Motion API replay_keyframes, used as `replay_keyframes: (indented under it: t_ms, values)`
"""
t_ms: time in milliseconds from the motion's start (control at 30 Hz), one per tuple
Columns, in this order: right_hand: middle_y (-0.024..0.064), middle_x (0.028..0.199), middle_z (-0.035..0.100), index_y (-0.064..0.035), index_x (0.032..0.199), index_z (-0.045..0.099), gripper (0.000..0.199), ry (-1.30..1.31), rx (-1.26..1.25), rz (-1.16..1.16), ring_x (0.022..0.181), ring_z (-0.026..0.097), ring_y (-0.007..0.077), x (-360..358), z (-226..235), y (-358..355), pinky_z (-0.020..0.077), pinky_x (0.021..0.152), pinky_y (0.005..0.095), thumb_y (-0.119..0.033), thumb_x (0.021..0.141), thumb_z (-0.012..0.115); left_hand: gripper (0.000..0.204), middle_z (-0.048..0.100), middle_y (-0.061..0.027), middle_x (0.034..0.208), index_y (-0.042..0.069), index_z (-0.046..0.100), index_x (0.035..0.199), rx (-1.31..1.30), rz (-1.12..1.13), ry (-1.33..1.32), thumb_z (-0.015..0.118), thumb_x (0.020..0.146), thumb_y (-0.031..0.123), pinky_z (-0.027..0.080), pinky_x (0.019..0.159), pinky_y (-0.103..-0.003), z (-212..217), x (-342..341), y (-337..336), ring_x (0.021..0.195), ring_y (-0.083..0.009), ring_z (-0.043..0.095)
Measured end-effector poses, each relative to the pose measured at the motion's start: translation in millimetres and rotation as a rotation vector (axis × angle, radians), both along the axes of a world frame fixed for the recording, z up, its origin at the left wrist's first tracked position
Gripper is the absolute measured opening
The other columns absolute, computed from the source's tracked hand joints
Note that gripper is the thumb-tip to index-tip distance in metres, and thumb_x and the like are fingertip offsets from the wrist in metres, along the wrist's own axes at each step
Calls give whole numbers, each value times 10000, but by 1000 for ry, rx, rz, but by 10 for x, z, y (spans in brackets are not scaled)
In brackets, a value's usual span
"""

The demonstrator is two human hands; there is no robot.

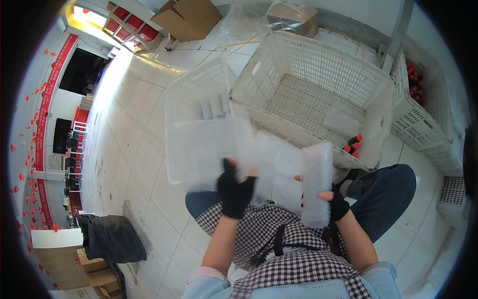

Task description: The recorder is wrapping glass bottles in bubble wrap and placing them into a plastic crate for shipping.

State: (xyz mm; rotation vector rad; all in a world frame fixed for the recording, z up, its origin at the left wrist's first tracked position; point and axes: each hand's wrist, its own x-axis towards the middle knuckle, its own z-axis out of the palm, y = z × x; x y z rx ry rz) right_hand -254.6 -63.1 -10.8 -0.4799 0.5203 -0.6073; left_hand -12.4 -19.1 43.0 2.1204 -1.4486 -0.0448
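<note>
Seated person's left hand [235, 192] and right hand [334, 202], each gripping a clear plastic tray [219, 149], lifted above the lap, white crate [318, 94] at twelve o'clock

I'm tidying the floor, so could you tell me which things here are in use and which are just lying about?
In use: clear plastic trays, held by left hand and right hand; big white crate; smaller crate.

Lying about: cardboard boxes; black bag; side crate of red-capped bottles.
</note>
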Motion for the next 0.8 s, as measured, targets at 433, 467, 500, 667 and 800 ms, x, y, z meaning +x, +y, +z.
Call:
replay_keyframes:
  t_ms: [433,467,500,667,800]
  values:
    - [149,1125,525,-22,1234,411,843,484,-434,184,1029,498,243,272,-135,6,383,892,327,-312,531,774,638,592,-199,868,33,367,1152,406,-366,239,652,623,245,480,630,-415,-1091,-337,192,750,-366,592]
    - [153,1123,524,-18,1234,407,845,470,-407,166,1018,504,247,293,-128,9,387,887,326,-313,532,773,638,592,-199,868,33,367,1152,408,-361,235,652,623,245,480,630,-415,-942,-370,206,750,-366,592]
    - [153,1123,524,-18,1234,407,845,470,-407,165,1018,504,247,289,-126,2,387,887,326,-313,532,773,607,583,-192,901,31,375,1144,426,-293,164,641,632,218,480,632,-414,-766,-417,185,751,-362,592]
    - [174,1121,524,-38,1212,421,791,881,-755,131,999,533,288,160,-162,66,416,853,357,-358,563,741,506,584,-167,861,5,427,1111,22,-168,-49,631,659,106,473,693,-366,-696,-123,135,793,-306,592]
    - [181,1103,519,-74,1207,432,779,872,-1129,281,1001,523,330,143,63,78,424,840,379,-393,562,729,135,568,-111,698,40,526,848,-114,55,317,582,758,124,445,567,-306,-713,-78,12,588,-249,568]
